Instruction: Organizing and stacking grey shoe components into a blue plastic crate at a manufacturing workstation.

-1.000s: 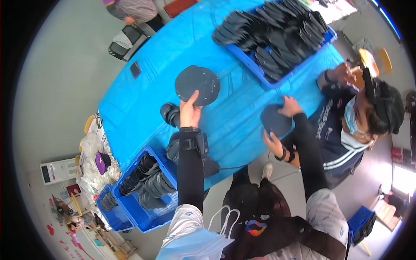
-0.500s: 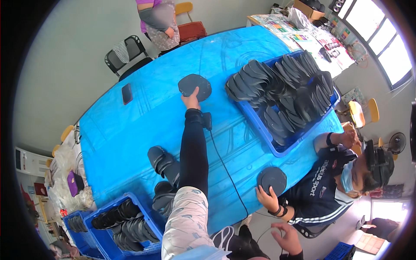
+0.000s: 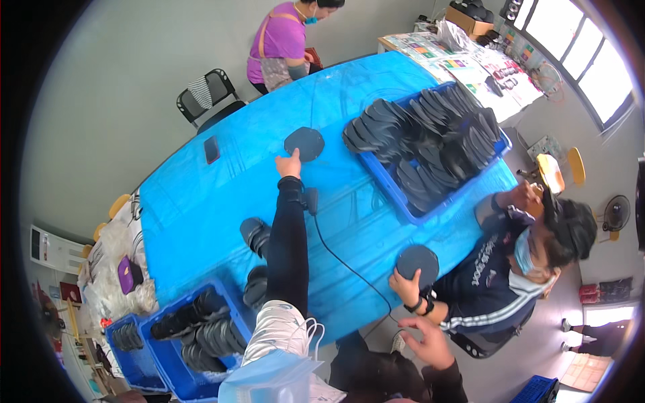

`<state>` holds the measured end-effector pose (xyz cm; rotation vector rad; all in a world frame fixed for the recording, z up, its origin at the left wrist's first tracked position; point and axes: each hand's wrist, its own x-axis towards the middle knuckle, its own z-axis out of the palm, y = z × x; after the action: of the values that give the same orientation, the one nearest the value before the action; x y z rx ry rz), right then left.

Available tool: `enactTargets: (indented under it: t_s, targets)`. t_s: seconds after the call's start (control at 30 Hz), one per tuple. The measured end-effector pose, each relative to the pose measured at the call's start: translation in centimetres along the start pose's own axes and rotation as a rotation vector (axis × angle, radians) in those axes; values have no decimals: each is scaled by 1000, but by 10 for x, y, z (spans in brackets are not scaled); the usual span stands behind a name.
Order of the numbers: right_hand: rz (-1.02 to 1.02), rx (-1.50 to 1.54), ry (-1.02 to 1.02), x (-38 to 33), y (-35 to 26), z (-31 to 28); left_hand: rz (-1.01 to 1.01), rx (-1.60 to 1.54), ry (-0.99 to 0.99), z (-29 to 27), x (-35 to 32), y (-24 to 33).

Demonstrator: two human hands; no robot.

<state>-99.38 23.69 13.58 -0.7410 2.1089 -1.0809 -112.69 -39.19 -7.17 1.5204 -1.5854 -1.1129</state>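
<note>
At the end of my outstretched left arm, my left hand (image 3: 289,165) pinches the near edge of a dark grey, roughly round pad (image 3: 304,144), thumb on top, above the blue-covered table (image 3: 201,201). Nothing is in my right hand (image 3: 428,344); it hangs low on the right with its fingers apart. Just above it, the hand (image 3: 405,287) of a person seated at my right grips a similar round pad (image 3: 417,263). Small stacks of dark curved pads (image 3: 255,235) lie beside my left forearm, which partly covers them.
A large blue crate (image 3: 416,213) full of dark curved pads stands on the table's right. Two smaller blue crates (image 3: 232,305) with pads sit at the lower left. A phone (image 3: 211,149) lies on the table. A cable (image 3: 349,269) runs from my left wrist. Another person (image 3: 279,47) stands at the far edge.
The view has shifted a little. My right hand shows further into view. The person across the table is now bent forward, farther in view. My left hand still holds the round pad.
</note>
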Motion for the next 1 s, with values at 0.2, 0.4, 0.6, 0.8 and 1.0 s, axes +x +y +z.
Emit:
enactTargets:
  t_s: [0.2, 0.4, 0.6, 0.8, 1.0]
  targets:
    - [-293, 4, -70, -84, 11, -51, -185, -404, -214, -131, -219, 38]
    - [-265, 105, -186, -210, 53, -124, -202, -765, -393, -225, -446, -6]
    - [-231, 150, -59, -261, 109, -145, -347, -713, -578, -252, -588, -59]
    - [-80, 276, 84, -298, 102, -143, -450, -588, -805, -229, -629, -97]
    - [70, 316, 195, -335, 141, -113, -442, -490, -909, -187, -643, -97]
